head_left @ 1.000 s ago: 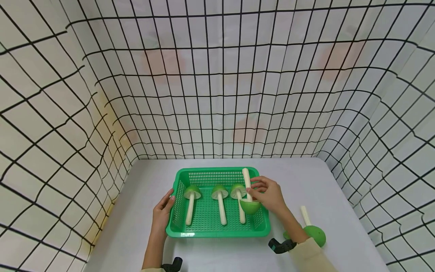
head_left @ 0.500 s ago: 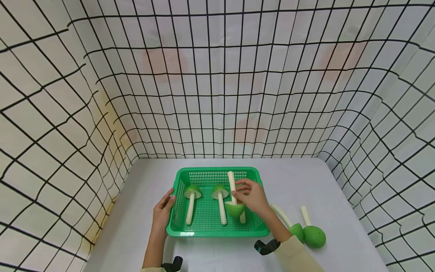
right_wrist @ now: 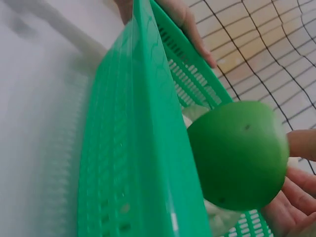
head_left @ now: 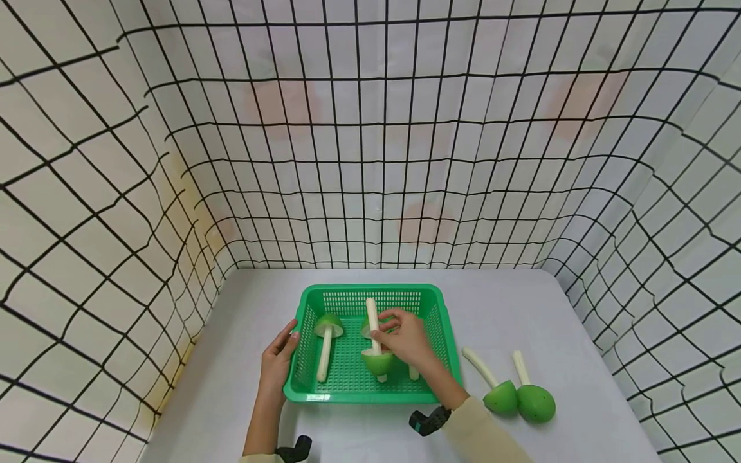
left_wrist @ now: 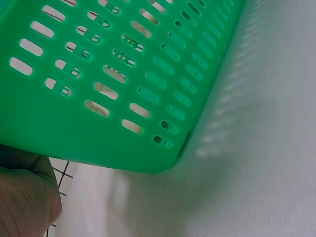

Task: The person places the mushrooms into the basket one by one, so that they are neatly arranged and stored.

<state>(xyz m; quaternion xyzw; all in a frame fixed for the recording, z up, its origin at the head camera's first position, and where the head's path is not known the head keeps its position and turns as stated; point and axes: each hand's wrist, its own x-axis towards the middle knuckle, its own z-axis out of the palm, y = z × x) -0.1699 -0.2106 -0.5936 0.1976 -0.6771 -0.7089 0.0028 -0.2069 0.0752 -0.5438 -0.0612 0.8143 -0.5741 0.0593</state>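
Green-capped mushrooms (head_left: 536, 404), two, lie nearest, on table (head_left: 498, 308), R of basket (head_left: 370, 398). Over basket, held mushroom (head_left: 377, 364) is cap down, R hand (head_left: 407, 339) pinching its stem btwn thumb & fingers; prob. best light, w/ cap clear of basket mushrooms (head_left: 329, 324). L hand (head_left: 276, 363) grips basket's L rim: steady helps. Black net (head_left: 360, 79) stands beyond.

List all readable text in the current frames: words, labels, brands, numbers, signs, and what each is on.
None readable in any view.
Green basket: pale streak on front rim; too small to tell marking from glare.
Right wrist device: small teal patch, no legible characters.
Left wrist device: nothing legible.
Green-capped mushroom in the right hand: dark specks, no lettering seen.
Back wall: blurred orange patches, no legible text.
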